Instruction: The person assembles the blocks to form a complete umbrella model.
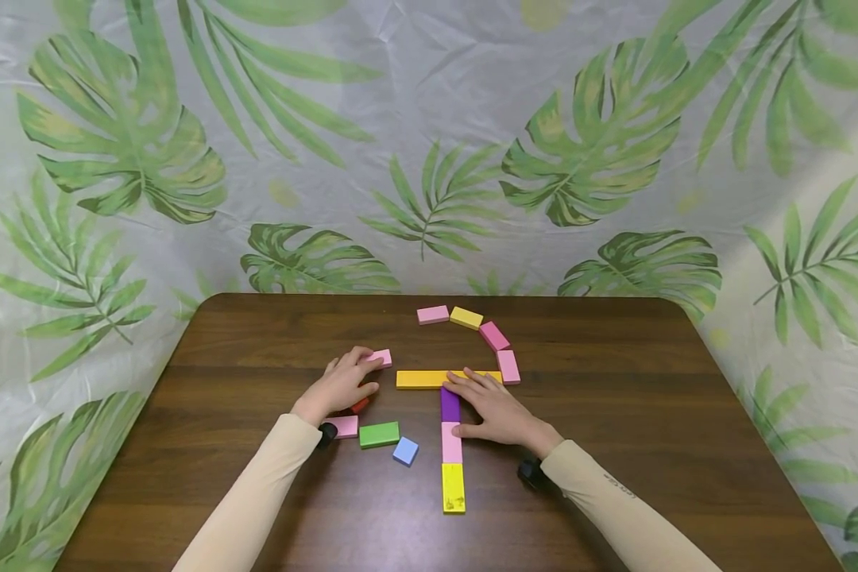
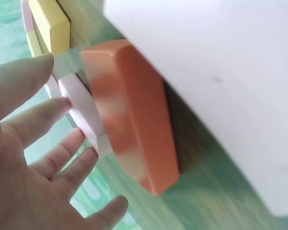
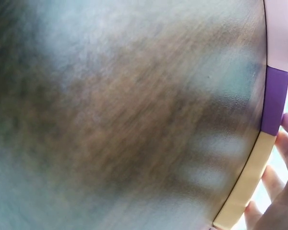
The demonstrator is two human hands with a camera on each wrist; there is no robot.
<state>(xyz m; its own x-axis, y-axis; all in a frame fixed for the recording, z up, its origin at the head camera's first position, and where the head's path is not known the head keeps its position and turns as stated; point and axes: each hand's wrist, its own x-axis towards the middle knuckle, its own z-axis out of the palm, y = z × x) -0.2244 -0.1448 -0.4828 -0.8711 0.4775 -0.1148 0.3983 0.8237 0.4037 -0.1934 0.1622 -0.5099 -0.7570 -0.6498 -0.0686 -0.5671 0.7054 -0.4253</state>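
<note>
My left hand [image 1: 339, 387] touches a small pink block [image 1: 382, 359] with its fingertips, the thumb held apart. In the left wrist view several fingertips meet the side of that pink block [image 2: 81, 106], beside a red-orange block [image 2: 139, 120]. My right hand [image 1: 492, 407] lies spread over a long orange-yellow bar [image 1: 418, 380] and a purple block [image 1: 450, 407]. Its thumb touches a pink block [image 1: 452, 446] below the purple one. In the right wrist view, fingertips rest along the bar [image 3: 247, 184] and the purple block [image 3: 275, 98]. A bright yellow block [image 1: 454, 488] ends this column.
An arc of pink, pale yellow [image 1: 466, 318] and magenta [image 1: 494, 335] blocks curves above the bar's right end. Near the left wrist lie a pink block [image 1: 345, 427], a green block [image 1: 379, 434] and a blue block [image 1: 405, 451]. Leaf-print cloth hangs behind the wooden table [image 1: 615, 381].
</note>
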